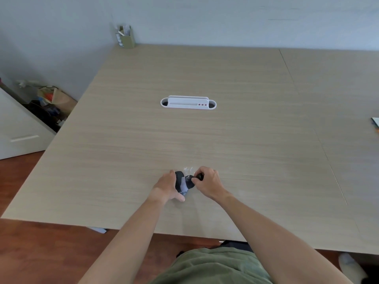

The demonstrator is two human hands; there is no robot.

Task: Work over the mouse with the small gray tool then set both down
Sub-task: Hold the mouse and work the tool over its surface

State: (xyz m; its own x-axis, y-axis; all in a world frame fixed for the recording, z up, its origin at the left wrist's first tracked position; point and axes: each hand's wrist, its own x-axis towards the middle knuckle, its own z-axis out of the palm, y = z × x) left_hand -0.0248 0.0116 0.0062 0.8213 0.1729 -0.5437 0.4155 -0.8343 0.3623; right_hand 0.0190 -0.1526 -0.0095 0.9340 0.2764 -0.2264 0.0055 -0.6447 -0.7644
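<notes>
Mouse (pixel 181 184) gripped near table (pixel 225 130) front edge by left hand (pixel 167 186).

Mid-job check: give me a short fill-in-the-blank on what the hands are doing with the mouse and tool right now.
1. The mouse is held by the ____ hand.
2. The right hand grips the small gray ____ against the mouse.
3. Both hands work above the wooden ____ near its front edge.
4. The white cable tray lies ____ from the person than the mouse.

Missing words: left; tool; table; farther
</notes>
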